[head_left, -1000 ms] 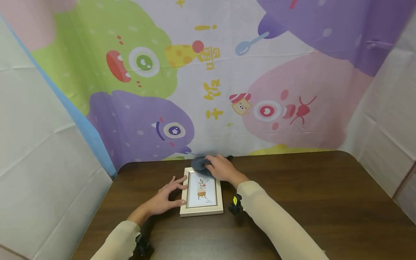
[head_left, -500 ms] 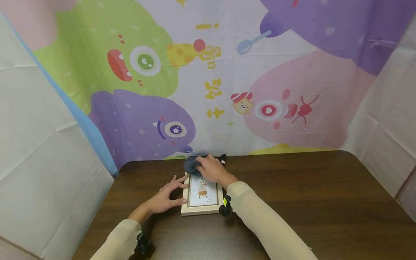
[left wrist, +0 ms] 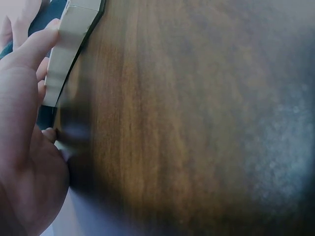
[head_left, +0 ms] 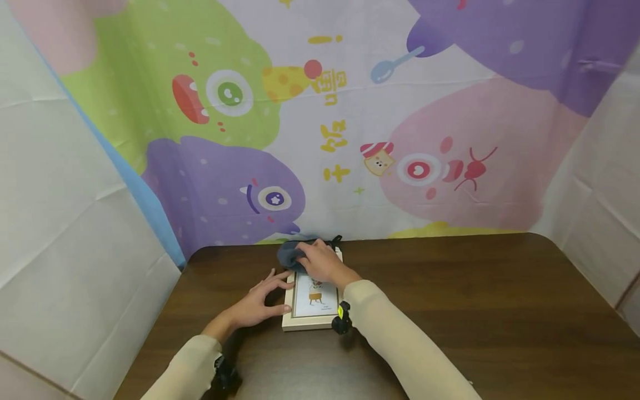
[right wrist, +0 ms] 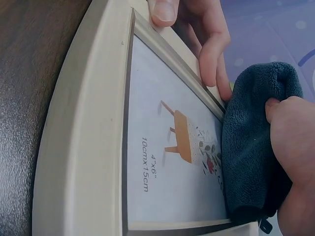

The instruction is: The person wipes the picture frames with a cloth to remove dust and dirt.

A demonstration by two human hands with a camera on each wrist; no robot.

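Note:
A cream picture frame (head_left: 312,323) lies face up on the brown table, with a printed plant-pot picture (right wrist: 170,147) inside. My left hand (head_left: 257,304) rests along its left side, fingers spread and fingertips on the edge; in the left wrist view the thumb touches the frame's side wall (left wrist: 69,46). My right hand (head_left: 322,261) grips a folded dark blue-green cloth (right wrist: 256,137) and holds it on the frame's far left corner. The cloth and hand cover the far part of the picture. A black loop (head_left: 336,241) of the cloth sticks out beyond the fingers.
The dark wooden table (head_left: 450,300) extends to both sides and toward me. A cartoon-print curtain (head_left: 340,211) hangs right at its far edge. Pale fabric walls (head_left: 90,222) stand at left and right. Each wrist carries a small black camera (head_left: 341,318).
My right hand has moved left with the cloth, from the far middle of the picture frame to its far left corner. The left hand stays in place on the left edge.

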